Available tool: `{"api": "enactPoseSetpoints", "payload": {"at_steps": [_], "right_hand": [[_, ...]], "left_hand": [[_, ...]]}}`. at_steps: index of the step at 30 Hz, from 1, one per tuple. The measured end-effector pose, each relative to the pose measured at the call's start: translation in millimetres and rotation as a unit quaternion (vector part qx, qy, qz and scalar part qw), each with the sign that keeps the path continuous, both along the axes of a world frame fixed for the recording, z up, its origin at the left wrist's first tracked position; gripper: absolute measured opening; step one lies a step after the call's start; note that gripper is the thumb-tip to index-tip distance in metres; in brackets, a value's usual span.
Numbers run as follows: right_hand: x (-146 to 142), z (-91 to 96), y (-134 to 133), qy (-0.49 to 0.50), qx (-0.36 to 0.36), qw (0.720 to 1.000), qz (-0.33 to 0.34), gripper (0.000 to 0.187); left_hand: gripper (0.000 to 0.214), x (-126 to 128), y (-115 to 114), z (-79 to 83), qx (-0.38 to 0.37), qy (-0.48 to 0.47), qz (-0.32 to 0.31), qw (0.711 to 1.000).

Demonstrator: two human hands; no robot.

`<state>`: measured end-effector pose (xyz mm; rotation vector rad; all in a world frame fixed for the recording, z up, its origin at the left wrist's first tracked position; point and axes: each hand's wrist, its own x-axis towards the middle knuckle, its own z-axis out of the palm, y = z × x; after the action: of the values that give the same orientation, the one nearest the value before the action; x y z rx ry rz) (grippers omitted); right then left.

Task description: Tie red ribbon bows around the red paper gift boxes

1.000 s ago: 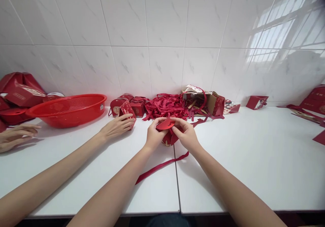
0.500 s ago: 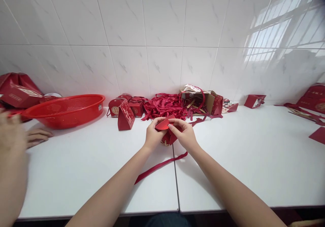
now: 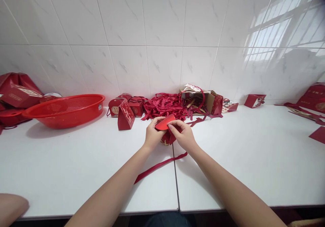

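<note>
Between my hands, at the middle of the white table, is a small red paper box (image 3: 167, 138) with a rounded flap (image 3: 164, 122) standing up at its top. My left hand (image 3: 153, 132) wraps round the box's left side. With thumb and fingers pinched, my right hand (image 3: 183, 132) grips the flap's right edge. The lower part of the box, with gold print, shows below my fingers. A dark red ribbon (image 3: 159, 166) lies flat on the table in front of the box, partly behind my left forearm.
Behind my hands lies a heap of red ribbons (image 3: 165, 105) beside an open carton (image 3: 209, 101). Several finished-looking red boxes (image 3: 125, 115) stand to their left, near a red plastic basket (image 3: 68, 118). More red boxes (image 3: 313, 98) lie far right. Another person's arm (image 3: 12, 206) shows at lower left.
The other person's hands have drawn back from the basket, leaving only part of an arm at lower left. My right fingers have shifted slightly on the flap, which shows more of its face.
</note>
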<state>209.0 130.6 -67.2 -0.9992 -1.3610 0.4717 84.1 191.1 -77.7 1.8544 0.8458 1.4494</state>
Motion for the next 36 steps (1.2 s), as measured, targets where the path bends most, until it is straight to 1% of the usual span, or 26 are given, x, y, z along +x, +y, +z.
{"api": "enactPoseSetpoints", "payload": {"at_steps": [7, 14, 18, 21, 25, 30, 36], "right_hand": [[-1.7, 0.5, -2.0, 0.028, -0.010, 0.999, 0.015, 0.013], [-3.0, 0.3, -2.1, 0.035, -0.039, 0.998, -0.017, 0.015], [-2.4, -1.2, -0.1, 0.063, -0.034, 0.997, -0.026, 0.018], [-2.3, -1.6, 1.4, 0.106, -0.019, 0.994, -0.003, 0.023], [-2.3, -1.9, 2.7, 0.139, -0.013, 0.990, 0.035, 0.020], [-1.0, -4.1, 4.2, 0.143, -0.020, 0.989, 0.038, 0.018], [0.6, -5.7, 4.7, 0.110, -0.016, 0.993, 0.027, 0.018]], "left_hand": [[0.034, -0.1, -2.8, 1.2, -0.008, -0.003, -0.010, 1.000], [0.037, 1.6, -6.6, 3.1, -0.023, 0.004, -0.015, 1.000], [0.035, 2.4, -6.3, 2.7, -0.015, 0.008, -0.009, 1.000], [0.035, 2.4, -5.7, 2.1, -0.014, 0.006, -0.012, 1.000], [0.034, 1.9, -4.5, 1.1, -0.010, 0.003, -0.012, 1.000], [0.035, 1.5, -3.1, -0.4, -0.008, 0.003, -0.015, 1.000], [0.035, 1.0, -3.7, 1.0, -0.011, 0.000, -0.011, 1.000]]}}
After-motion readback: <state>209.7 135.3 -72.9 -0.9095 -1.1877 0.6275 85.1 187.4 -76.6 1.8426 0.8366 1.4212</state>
